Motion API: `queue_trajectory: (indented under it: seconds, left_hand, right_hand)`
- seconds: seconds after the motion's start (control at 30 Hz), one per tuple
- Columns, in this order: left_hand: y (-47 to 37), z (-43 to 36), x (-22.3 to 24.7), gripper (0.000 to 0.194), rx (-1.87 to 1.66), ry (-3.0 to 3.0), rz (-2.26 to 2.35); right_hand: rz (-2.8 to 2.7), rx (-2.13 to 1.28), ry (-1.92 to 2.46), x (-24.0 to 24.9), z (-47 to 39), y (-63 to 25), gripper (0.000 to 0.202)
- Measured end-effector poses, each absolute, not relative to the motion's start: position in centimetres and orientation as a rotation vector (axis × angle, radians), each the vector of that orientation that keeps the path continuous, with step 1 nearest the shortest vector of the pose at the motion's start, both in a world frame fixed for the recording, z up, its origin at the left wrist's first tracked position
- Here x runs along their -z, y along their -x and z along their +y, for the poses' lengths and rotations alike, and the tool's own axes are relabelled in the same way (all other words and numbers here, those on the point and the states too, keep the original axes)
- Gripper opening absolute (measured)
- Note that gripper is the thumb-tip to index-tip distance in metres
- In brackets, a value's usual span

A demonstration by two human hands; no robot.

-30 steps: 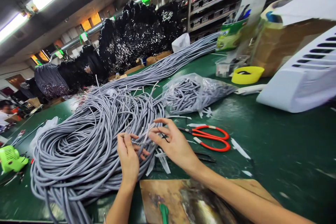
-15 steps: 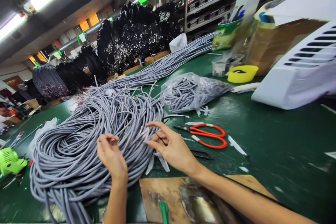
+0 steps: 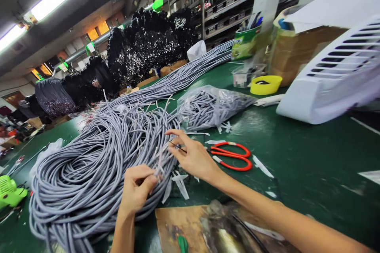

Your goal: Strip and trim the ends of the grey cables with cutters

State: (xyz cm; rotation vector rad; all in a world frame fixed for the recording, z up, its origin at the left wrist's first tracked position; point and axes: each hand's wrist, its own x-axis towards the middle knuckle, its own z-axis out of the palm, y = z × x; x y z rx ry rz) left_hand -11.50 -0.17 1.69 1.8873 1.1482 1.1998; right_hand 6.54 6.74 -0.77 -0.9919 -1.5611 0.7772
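**Bare left hand (image 3: 135, 189) and bare right hand (image 3: 196, 158) close together, centre of frame**

Left hand, just below centre: thumb and bent forefinger pressed together at the tips, apparently pinching thin pale wire ends (image 3: 159, 169). Blurry there; can't tell how many. Fingertip hold seems meant to leave the ends sticking out toward the other hand.

Right hand, centre: thumb and a finger pinch a thin black strand (image 3: 177, 147); forefinger stretched out, probably to stay off it. Can't tell if strand touches the pale ends.

Large coiled heap of smooth grey cables (image 3: 74, 195) fills left and lower left, running behind both hands. Loops lie left, many loose ends near centre, likely so they sit close to the fingers.

Right of centre: metal scissors with red loop handles (image 3: 231, 155), handles pointing right, presumably parked for right-hand reach. Narrow white tape strips (image 3: 180, 185) lie on the dark green tabletop (image 3: 311, 158) between heap and scissors. Clear plastic bag of short grey tube pieces (image 3: 204, 106) sits above the right hand, beside the heap. Bottom centre: stained brown flat board (image 3: 164, 221), small green-handled tool (image 3: 182, 244) on it. Upper right: green printed pot (image 3: 243, 45) keeps pens upright.
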Motion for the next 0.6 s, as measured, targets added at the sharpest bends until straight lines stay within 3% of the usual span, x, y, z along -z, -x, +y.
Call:
queue_trajectory:
  seconds: [0.13,0.33,0.5,0.6]
  left_hand:
    - [11.4,-0.2,-1.2,0.022,-1.426,-1.918,1.253]
    - [9.0,-0.3,-0.5,0.009,-1.468,-1.953,1.602]
    - [8.8,-0.3,-0.5,0.009,-1.5,-1.897,1.617]
    - [8.9,-0.1,-0.3,0.007,-1.523,-1.747,1.562]
  right_hand:
    - [-1.452,-0.65,1.078,0.4,7.7,-7.8,0.018]
    - [-1.699,-1.003,0.778,-0.4,4.7,-7.0,0.043]
    - [-1.853,-0.934,0.817,-0.2,3.4,-6.2,0.019]
    - [-1.898,-0.8,0.769,-0.1,3.0,-6.0,0.017]
